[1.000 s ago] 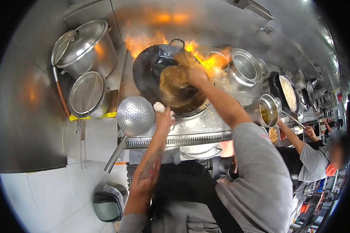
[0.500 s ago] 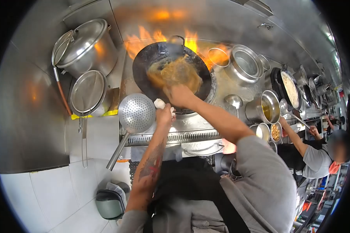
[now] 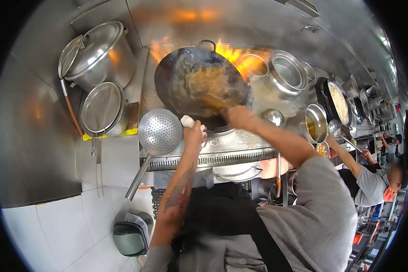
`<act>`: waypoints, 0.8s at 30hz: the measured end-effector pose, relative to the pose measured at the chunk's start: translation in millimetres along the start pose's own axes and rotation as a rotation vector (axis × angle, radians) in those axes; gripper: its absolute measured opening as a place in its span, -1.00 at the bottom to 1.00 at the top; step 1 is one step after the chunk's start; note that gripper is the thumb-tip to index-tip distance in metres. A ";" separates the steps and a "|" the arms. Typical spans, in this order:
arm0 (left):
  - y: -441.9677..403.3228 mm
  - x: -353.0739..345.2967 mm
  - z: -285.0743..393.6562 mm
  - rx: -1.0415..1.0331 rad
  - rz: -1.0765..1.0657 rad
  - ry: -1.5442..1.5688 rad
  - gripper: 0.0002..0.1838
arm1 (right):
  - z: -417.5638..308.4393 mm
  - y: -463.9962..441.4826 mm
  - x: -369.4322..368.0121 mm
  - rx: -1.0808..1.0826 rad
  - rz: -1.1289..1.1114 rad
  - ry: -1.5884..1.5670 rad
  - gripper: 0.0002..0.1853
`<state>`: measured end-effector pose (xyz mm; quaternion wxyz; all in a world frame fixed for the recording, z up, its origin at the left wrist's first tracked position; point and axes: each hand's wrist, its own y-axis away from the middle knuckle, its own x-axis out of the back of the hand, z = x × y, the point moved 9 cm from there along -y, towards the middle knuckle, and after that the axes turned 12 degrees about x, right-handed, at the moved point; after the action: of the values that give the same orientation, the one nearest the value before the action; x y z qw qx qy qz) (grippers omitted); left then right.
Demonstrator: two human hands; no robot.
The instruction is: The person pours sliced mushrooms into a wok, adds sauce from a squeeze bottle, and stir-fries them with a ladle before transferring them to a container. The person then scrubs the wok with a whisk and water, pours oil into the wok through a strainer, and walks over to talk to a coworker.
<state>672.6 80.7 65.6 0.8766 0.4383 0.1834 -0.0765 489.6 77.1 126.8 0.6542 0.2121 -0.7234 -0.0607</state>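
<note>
A black wok (image 3: 170, 97) tilts over the burner, flames behind its far rim. Brownish liquid (image 3: 206, 79) swirls inside it, smeared by motion. My left hand (image 3: 193, 135) is closed round a folded white cloth (image 3: 187, 121) at the wok's near left edge; the handle under it is mostly hidden. Over the near right rim, my right hand (image 3: 240, 118) is closed on a tan, blurred tool that looks like a wok brush (image 3: 213, 104), its end down in the wok. A perforated strainer ladle (image 3: 160, 131) lies just left of my left hand.
Left of the stove stand a big lidded pot (image 3: 106, 56) and a mesh strainer (image 3: 102, 109) on a container. Nested metal pots (image 3: 285, 75), a ladle (image 3: 273, 117) and an oil pot (image 3: 316, 122) are on the right. Beyond them a co-worker (image 3: 371, 181) reaches over another wok.
My right hand has moved right and slightly down, from the wok's middle front to its near right rim. The liquid has shifted and flames have changed. My left hand stays at the cloth.
</note>
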 end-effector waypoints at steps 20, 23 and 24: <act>97.8 35.9 155.6 -0.043 -0.039 -0.682 -0.79 | 33.5 178.3 24.8 -0.351 0.238 -0.098 -0.64; 116.4 5.0 160.9 -0.100 -0.055 -0.759 -0.80 | 17.6 177.3 11.6 -0.316 0.394 -0.210 -0.64; 124.0 -5.5 157.8 -0.135 -0.065 -0.797 -0.80 | -31.6 194.6 34.1 -0.150 0.505 -0.327 -0.62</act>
<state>744.2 29.7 246.1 0.9030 0.3099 -0.1524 -0.2556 474.2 245.5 233.6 0.5374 -0.0359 -0.8424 0.0171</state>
